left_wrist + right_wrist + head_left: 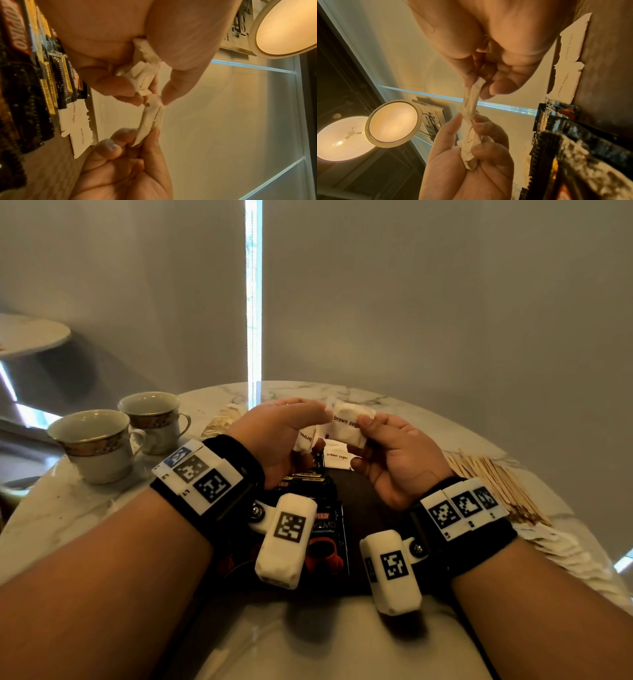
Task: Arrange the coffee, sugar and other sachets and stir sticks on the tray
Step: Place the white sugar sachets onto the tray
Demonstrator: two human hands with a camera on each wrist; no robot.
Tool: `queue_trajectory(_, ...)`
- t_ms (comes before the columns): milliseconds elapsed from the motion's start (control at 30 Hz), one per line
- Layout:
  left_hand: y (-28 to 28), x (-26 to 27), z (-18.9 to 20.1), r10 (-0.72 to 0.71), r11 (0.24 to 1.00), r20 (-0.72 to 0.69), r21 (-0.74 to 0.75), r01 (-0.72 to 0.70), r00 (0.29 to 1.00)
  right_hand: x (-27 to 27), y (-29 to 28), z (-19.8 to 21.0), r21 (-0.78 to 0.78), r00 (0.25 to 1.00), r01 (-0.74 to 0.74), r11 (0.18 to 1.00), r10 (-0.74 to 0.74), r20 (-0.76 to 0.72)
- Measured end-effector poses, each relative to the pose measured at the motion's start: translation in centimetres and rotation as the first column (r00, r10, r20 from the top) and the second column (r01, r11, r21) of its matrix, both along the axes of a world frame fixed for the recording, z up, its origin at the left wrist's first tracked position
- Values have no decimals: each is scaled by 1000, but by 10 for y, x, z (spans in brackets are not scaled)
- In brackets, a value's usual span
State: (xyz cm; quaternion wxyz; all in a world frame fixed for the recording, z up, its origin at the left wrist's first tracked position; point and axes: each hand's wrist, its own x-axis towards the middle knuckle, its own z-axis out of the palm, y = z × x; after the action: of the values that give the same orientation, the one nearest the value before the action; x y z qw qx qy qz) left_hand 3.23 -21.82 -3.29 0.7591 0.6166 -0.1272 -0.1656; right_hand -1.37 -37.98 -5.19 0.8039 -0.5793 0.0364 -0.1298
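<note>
A white brown sugar sachet (346, 422) is being held up above the far end of a dark tray (371, 508), pinched at one end between the thumb and forefinger of the right hand (397, 457) and at the other end by the thumb and fingertips of the left hand (277, 436). A small bunch of further white sachets (140, 73) is being kept curled inside the left hand's remaining fingers, with a printed end being shown below the palm in the head view. Two more brown sugar sachets (77, 124) are being seen lying flat, overlapping each other, at the far end of the tray, just beyond a row of black and gold coffee sachets (318, 508) that are being overlapped along the tray's length. The tray is being carried by a round marble table (68, 508). On the table to the right of the tray, a spread of wooden stir sticks (493, 484) is being seen, with more pale sachets (561, 549) lying nearer the edge. To the left, two gold-banded cups (120, 433) are being seen standing side by side, touching or nearly so, and a pile of pale packets (222, 419) is lying behind the left wrist. White marker-covered modules are being worn on black bands on both wrists.
</note>
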Motion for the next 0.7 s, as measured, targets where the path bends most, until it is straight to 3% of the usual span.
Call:
queue_trajectory(300, -1, 4, -1, 74, 997, 8, 8, -74, 997, -3, -4, 7, -105, 998, -55, 993, 52, -27)
queue_trajectory(533, 3, 5, 1, 102, 994, -28, -25, -103, 994, 2, -31, 17, -88, 997, 69, 994, -72, -35)
queue_trajectory(700, -1, 3, 0, 62, 998, 10, -8, -62, 998, -3, -13, 12, -135, 970, -215, 967, 195, -146)
